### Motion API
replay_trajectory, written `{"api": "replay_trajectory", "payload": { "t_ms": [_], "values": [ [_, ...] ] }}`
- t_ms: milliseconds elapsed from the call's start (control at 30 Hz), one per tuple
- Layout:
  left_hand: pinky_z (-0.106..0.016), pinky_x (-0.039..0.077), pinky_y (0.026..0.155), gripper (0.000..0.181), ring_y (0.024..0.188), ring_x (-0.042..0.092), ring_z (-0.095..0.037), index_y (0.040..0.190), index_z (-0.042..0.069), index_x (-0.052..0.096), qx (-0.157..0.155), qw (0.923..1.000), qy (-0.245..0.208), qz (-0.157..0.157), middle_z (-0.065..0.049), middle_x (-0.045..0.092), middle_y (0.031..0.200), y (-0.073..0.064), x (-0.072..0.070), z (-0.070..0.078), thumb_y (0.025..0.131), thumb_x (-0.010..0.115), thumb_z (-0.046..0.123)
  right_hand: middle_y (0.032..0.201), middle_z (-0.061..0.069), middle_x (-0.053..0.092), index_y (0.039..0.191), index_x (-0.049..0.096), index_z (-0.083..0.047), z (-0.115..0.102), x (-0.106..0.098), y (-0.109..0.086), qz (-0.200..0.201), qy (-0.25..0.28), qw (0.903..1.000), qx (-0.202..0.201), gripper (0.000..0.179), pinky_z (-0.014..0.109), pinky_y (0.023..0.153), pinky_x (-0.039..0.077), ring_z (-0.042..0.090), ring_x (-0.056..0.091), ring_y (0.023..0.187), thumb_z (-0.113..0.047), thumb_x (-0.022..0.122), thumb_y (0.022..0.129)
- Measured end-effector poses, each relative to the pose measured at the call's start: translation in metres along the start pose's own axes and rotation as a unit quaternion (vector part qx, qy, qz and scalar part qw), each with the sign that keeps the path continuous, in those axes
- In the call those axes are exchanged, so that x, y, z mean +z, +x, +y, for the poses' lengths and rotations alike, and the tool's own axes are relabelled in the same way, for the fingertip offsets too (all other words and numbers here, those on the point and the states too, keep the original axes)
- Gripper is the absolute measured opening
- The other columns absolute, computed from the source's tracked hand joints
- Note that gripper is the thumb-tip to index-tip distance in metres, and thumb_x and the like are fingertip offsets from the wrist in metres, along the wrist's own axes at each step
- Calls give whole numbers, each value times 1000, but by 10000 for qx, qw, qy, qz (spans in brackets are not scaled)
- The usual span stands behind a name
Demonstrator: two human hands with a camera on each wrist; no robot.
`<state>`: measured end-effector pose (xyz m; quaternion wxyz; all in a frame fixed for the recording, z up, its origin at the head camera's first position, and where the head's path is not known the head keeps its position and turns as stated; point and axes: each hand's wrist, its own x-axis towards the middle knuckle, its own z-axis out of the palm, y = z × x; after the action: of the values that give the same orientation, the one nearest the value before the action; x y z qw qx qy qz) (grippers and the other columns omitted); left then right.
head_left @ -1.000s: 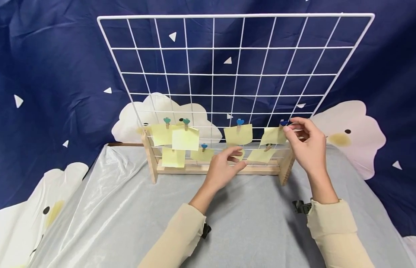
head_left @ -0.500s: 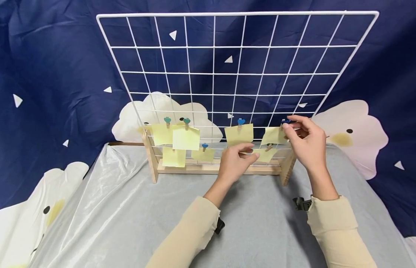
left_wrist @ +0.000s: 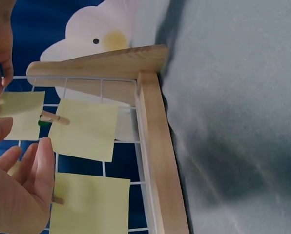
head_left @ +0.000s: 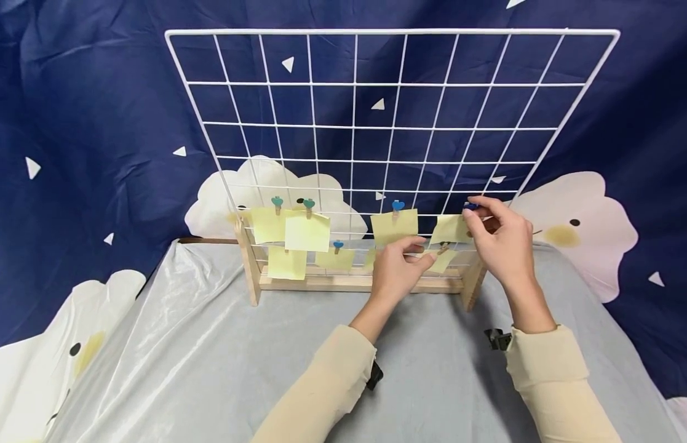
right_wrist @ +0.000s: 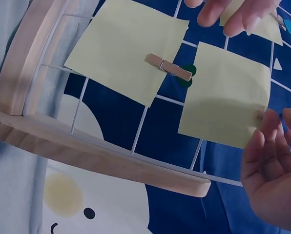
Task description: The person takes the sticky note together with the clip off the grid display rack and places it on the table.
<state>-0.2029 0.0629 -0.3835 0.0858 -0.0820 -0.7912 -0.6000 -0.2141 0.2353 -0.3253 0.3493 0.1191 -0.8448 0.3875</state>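
Note:
At the upper right of the white wire grid [head_left: 353,128], my right hand [head_left: 504,243] pinches a small clothespin with a dark blue heart [head_left: 470,207]. That clip sits at the top of a yellow paper note [head_left: 449,229]; in the right wrist view its wooden end shows at my fingertips by the note's edge. My left hand [head_left: 400,272] is in front of the grid with thumb and fingers apart, holding nothing. Near its fingertips hangs a lower yellow note [head_left: 445,262], held by a wooden clothespin [right_wrist: 167,67] with a green heart.
Several more yellow notes hang left of my hands, among them a bright one [head_left: 307,231] under a teal heart clip [head_left: 309,204]. The grid stands in a wooden base [head_left: 321,283] on a grey cloth [head_left: 210,369]. Behind hangs a dark blue curtain [head_left: 99,92].
My left hand has moved right along the lower row, from the middle note toward the right-hand one. My right hand stays at the dark blue clothespin. The view has shifted slightly.

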Motion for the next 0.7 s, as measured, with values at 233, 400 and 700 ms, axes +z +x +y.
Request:
{"api": "replay_trajectory", "payload": {
  "t_ms": [233,400,700],
  "values": [
    [-18,53,71,34,81,70,-8,118,10,75,-164,9993,-340,13,-4,76,105,1,5,0,86,81,19,83,17,72,114,73,1,1,2,-1,-38,-60,10000,46,21,10,52,37,-17,51,59,-8,71,95],
    [-18,52,70,32,81,69,-5,116,13,76,-196,9994,-302,16,0,76,106,3,10,3,86,81,22,81,16,72,112,73,2,2,1,1,-17,-92,9999,52,19,11,51,36,-16,52,58,-8,70,96],
    [-22,51,70,31,87,70,-8,116,16,75,-448,9986,-150,242,4,74,111,3,19,6,87,81,23,80,15,71,111,73,1,0,2,2,-54,-42,9999,123,18,12,50,37,-14,53,58,-9,69,97]
  ]
}}
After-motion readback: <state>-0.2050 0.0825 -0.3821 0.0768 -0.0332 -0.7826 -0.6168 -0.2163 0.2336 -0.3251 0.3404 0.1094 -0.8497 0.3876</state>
